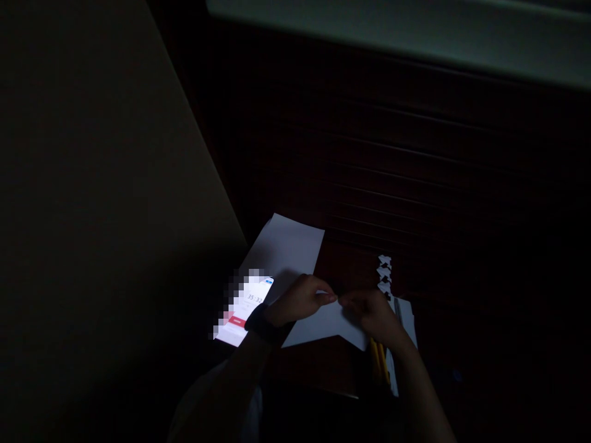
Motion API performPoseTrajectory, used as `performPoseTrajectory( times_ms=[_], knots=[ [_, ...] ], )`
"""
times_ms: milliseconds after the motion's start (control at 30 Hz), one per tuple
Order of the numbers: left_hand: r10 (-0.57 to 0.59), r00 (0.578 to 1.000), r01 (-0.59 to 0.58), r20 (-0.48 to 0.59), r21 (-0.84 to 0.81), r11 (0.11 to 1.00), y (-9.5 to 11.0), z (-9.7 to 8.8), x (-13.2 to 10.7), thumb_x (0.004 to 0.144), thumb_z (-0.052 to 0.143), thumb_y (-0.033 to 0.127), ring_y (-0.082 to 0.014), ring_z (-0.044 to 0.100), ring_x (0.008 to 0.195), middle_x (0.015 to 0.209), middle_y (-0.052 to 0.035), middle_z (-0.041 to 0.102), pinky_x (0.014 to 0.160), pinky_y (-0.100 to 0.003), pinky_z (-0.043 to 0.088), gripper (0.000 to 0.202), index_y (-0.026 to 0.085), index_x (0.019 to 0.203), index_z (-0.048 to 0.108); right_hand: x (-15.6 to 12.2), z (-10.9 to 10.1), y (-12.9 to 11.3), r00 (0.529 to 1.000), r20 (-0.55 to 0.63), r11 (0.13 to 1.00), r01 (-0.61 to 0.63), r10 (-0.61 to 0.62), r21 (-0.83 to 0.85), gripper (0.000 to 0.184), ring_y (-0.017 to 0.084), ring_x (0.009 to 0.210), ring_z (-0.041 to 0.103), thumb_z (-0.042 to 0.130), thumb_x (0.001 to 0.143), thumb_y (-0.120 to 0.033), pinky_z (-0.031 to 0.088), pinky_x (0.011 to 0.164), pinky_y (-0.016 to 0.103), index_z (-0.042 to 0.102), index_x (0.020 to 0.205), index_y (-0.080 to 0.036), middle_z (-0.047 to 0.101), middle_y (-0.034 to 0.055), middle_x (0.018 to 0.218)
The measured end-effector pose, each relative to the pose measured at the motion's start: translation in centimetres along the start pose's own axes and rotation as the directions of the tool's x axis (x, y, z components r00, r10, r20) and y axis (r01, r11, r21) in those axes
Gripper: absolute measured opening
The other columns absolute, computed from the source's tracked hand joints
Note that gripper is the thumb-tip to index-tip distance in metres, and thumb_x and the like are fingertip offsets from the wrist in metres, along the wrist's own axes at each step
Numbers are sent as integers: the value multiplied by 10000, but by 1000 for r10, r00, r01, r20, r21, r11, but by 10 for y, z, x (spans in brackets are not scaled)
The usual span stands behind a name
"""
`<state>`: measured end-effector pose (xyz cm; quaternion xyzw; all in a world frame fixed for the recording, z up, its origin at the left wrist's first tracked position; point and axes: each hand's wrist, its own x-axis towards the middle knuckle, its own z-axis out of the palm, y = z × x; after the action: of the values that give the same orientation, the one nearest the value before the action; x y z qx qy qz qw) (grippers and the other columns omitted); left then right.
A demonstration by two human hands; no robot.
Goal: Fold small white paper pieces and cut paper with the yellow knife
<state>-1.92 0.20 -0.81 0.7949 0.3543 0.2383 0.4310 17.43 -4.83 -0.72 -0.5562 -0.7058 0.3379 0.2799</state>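
The scene is very dark. My left hand [300, 299] and my right hand [372, 311] meet fingertip to fingertip above a white sheet of paper [289, 249] on a dark wooden table [415, 203]. Both hands have their fingers pinched together; anything held between them is too small and dim to name. A dark watch band [264, 324] sits on my left wrist. A lit phone [244, 309] lies on the table just left of my left wrist, its screen showing a timer and a red button.
A row of small white folded paper pieces [385, 275] lies right of the sheet, above my right hand. Yellow pencils [378, 358] and more white paper [407, 320] lie under my right forearm. A pale wall [92, 184] fills the left side.
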Motion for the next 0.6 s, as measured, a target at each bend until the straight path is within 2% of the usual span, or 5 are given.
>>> performPoseTrajectory(
  times_ms=[267, 467, 600],
  knots=[
    [-9, 1000, 9, -2, 19, 1000, 1, 0, 1, 820, 543, 281, -160, 638, 745, 812, -13, 720, 667, -233, 424, 190, 193, 819, 712, -3, -6, -3, 1000, 26, 1000, -14, 15, -22, 254, 149, 626, 605, 457, 757, -158, 422, 571, 224, 709, 777, -179, 692, -2, 696],
    [-79, 995, 80, -61, 11, 997, -7, -8, 1, 819, 547, 326, -172, 640, 765, 842, -36, 720, 684, -247, 432, 227, 172, 837, 713, -9, -22, 9, 991, 98, 996, -91, 90, 7, 249, 159, 658, 600, 461, 758, -195, 428, 578, 229, 706, 769, -155, 691, 20, 740],
    [-99, 991, 99, -90, -8, 995, -14, -9, 0, 809, 559, 343, -182, 646, 786, 847, -30, 721, 695, -255, 438, 222, 187, 839, 715, -14, -31, 15, 986, 100, 991, -134, 135, -16, 224, 163, 686, 605, 474, 767, -212, 423, 587, 229, 691, 727, -168, 680, 6, 722]
  ],
)
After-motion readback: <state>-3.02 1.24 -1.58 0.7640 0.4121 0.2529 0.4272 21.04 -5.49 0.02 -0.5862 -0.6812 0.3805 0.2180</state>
